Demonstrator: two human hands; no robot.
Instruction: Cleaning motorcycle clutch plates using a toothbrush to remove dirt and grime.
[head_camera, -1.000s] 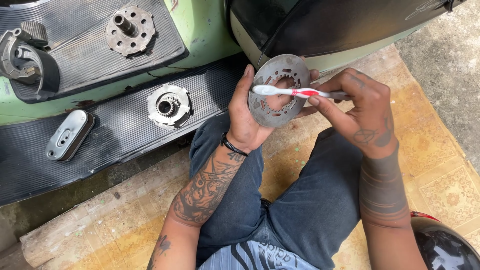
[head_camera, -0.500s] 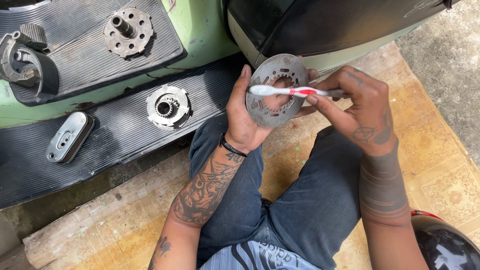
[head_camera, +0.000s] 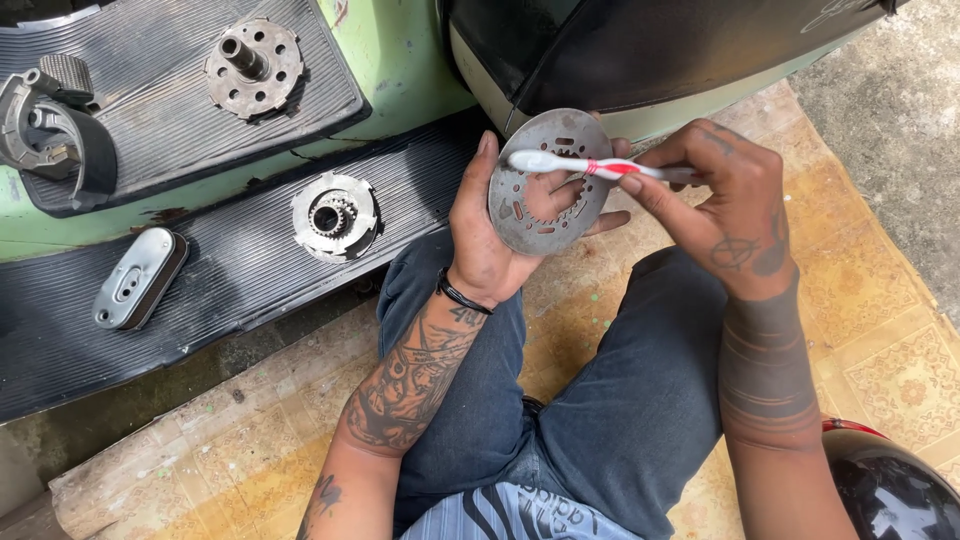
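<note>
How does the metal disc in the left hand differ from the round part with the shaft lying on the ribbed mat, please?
The metal disc is thin and flat with a toothed central hole; the round part has a shaft sticking up from its middle. The disc is held up in the left hand with a toothbrush across it; the round part lies untouched. Both are grey, round and perforated.

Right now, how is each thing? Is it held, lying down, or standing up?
Disc: held upright in the left hand, face toward the camera.
Toothbrush: held in the right hand, bristle end over the disc's upper left.
Gear: lying flat on the black mat.
Hub: lying on the upper mat, shaft pointing up.
Brake shoe: resting on the upper mat's left end.
Silver cover: lying flat on the mat.
Helmet: on the floor, bottom right.
</note>
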